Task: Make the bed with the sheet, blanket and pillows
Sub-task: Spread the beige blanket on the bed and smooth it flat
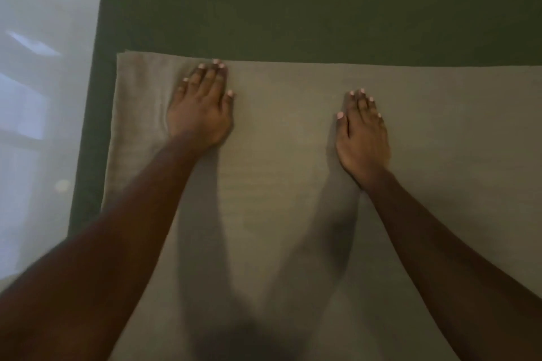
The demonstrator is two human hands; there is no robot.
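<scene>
A beige blanket (293, 155) lies spread flat over a dark green sheet (293, 3) that covers the bed. The blanket's far edge runs straight across the view, with its far left corner near the bed's left side. My left hand (202, 108) presses flat on the blanket close to that corner, fingers straight and together. My right hand (362, 135) lies flat on the blanket further right and a little nearer to me, fingers straight. Neither hand holds anything. No pillows are in view.
The bed's left edge (88, 126) drops to a pale, glossy floor (35, 97) that reflects light. The green sheet stretches bare beyond the blanket toward the top of the view.
</scene>
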